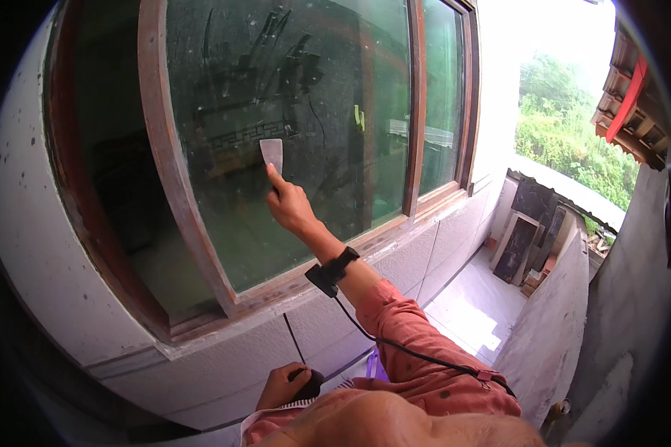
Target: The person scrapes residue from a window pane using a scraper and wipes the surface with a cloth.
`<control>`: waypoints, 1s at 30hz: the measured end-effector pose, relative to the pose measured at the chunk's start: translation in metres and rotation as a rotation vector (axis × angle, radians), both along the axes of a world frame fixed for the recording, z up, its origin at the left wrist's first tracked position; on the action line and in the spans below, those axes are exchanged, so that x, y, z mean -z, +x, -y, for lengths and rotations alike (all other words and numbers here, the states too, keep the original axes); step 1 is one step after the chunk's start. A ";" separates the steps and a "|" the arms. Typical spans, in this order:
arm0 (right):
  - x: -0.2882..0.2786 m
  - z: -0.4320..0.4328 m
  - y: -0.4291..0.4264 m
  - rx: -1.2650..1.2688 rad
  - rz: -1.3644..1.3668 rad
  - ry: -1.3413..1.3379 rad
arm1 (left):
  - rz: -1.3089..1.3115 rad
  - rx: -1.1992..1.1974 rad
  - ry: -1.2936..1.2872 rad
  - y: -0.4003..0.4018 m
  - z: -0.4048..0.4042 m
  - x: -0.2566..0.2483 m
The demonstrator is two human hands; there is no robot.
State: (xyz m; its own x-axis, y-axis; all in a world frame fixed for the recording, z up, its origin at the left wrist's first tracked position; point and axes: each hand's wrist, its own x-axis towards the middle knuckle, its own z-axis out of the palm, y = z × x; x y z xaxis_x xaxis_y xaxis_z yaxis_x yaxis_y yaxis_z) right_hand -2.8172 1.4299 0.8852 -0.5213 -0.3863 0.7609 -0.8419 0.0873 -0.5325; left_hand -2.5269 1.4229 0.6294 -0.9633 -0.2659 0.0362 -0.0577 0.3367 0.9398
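Note:
My right hand (289,205) is closed around the lower end of a flat scraper blade (272,155), with the index finger laid along it. The blade's wide edge points up, at or close to the dirty glass pane (229,184) of a window; whether it touches cannot be told. Dark streaks and pale specks mark the pane above it. A black strap with a small device (332,271) and a cable sits on my right forearm. Low in front of my body, my left hand (285,385) is curled beside a dark rounded object (308,385); its grip is partly hidden.
A worn wooden window frame (170,151) surrounds the pane, above a tiled wall (335,329). Stone slabs (517,246) and brick pieces (537,277) lean or lie at the walkway's far end. A low concrete wall (553,324) runs along the right. Something purple (376,366) lies below me.

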 end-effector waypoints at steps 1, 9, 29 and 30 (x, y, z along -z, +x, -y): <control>0.004 -0.005 -0.001 0.007 0.020 0.019 | -0.001 0.013 0.031 0.000 -0.004 0.000; -0.137 -0.008 -0.051 0.002 -0.112 -0.235 | -0.022 -0.035 0.016 0.010 -0.011 -0.003; -0.282 0.010 -0.056 -0.196 -0.095 -0.137 | -0.118 -0.184 -0.026 -0.009 -0.004 -0.008; -0.282 0.008 -0.057 -0.160 -0.121 -0.082 | -0.112 -0.182 -0.014 -0.009 -0.005 -0.008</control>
